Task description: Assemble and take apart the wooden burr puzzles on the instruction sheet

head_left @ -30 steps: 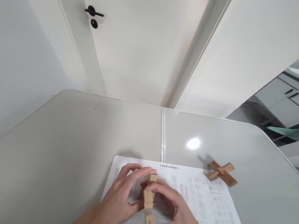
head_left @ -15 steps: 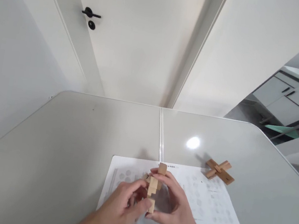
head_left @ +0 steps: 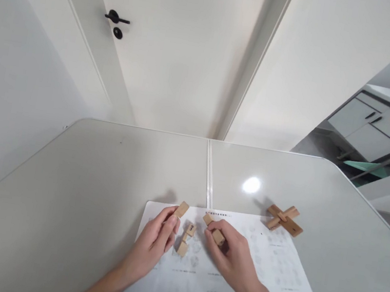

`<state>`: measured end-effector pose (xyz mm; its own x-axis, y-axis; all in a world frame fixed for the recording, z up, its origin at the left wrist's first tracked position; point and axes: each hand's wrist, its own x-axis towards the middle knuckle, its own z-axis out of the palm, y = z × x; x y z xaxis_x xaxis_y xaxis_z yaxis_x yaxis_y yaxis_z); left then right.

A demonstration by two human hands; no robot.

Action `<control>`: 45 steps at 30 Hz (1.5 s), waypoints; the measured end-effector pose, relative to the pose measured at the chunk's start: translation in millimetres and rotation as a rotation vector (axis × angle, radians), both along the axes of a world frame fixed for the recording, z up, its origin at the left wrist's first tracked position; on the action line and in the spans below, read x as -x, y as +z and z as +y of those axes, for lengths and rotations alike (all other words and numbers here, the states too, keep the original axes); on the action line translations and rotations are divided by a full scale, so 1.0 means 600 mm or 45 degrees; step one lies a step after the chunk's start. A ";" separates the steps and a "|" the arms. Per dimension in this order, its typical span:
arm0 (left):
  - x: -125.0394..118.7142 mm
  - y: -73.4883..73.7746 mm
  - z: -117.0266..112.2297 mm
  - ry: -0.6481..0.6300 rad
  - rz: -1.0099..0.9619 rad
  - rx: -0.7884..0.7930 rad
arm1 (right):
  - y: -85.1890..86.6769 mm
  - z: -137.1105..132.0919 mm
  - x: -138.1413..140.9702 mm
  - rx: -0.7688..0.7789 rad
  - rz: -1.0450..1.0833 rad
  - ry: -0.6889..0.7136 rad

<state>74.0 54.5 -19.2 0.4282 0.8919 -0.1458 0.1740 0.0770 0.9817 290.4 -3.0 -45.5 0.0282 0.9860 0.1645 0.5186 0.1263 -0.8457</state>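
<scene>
Pinched in my left hand [head_left: 154, 238] is a wooden puzzle piece [head_left: 181, 209], its upper end sticking out above the fingers. My right hand [head_left: 232, 250] is closed on another wooden puzzle piece [head_left: 217, 237]; two parts of it show past the fingertips, the rest lies hidden in the hand. Between the hands, a notched wooden piece marked 3 [head_left: 185, 239] lies on the printed sheet [head_left: 191, 283], touched by neither hand.
At the right, a cross-shaped wooden puzzle [head_left: 284, 219] rests by the sheet's far corner. The grey table [head_left: 81, 187] has a seam [head_left: 209, 168] down its middle. Beyond its far edge stands a white door [head_left: 180, 55] with a black handle [head_left: 117, 17].
My hands have moved apart, and the wooden pieces they held together are now separate, one in each hand. The piece marked 3 has come into full view between them.
</scene>
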 end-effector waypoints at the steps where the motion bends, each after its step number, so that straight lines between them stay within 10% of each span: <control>1: 0.001 -0.002 0.000 0.009 0.060 -0.040 | 0.000 0.000 -0.001 -0.023 -0.038 0.014; 11: 0.024 -0.027 0.021 -0.154 0.811 -1.047 | 0.002 0.002 -0.001 -0.110 -0.172 0.081; 20: 0.024 -0.027 0.023 -0.110 0.991 -1.370 | -0.005 0.004 0.000 -0.118 -0.167 0.084; 32: 0.025 -0.023 0.026 -0.126 0.963 -1.137 | -0.001 0.002 0.002 -0.155 -0.197 0.139; 45: 0.017 -0.008 0.011 0.078 0.402 -0.324 | 0.013 0.001 0.001 -0.329 -0.388 0.259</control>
